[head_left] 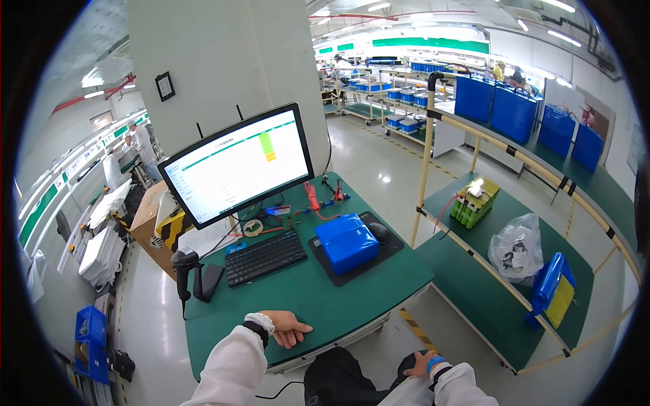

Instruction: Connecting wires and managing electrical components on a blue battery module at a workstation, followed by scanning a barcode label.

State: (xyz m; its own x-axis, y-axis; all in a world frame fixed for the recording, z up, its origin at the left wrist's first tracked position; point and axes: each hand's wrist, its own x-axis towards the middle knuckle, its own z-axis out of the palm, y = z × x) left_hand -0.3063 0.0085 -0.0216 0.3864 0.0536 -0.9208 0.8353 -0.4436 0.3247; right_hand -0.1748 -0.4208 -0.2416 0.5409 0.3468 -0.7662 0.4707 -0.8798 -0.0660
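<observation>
From the head camera, the left hand point(288, 328) rests palm down on the near edge of the green table point(318, 298), fingers loosely together and bent, holding nothing. The right hand point(421, 364) hangs low beside the lap, off the table's edge; its fingers are mostly hidden, so I cannot tell whether it is open or closed, and nothing shows in it.

The nearest sizeable thing ahead of the left hand is the blue battery pack point(347, 241), up and to its right, lying on a dark mat point(376, 257) well apart from both hands. To take it well, it seems wise to bring both hands to its long sides and lift it level, keeping clear of the red clip leads point(315, 199) lying just beyond it and the mouse point(380, 232) touching its far corner.

The pack is a flat, rounded block wrapped in glossy blue film. A black keyboard point(264, 257) lies left of it, straight ahead of the left hand, with a scanner point(184, 267) further left.
</observation>
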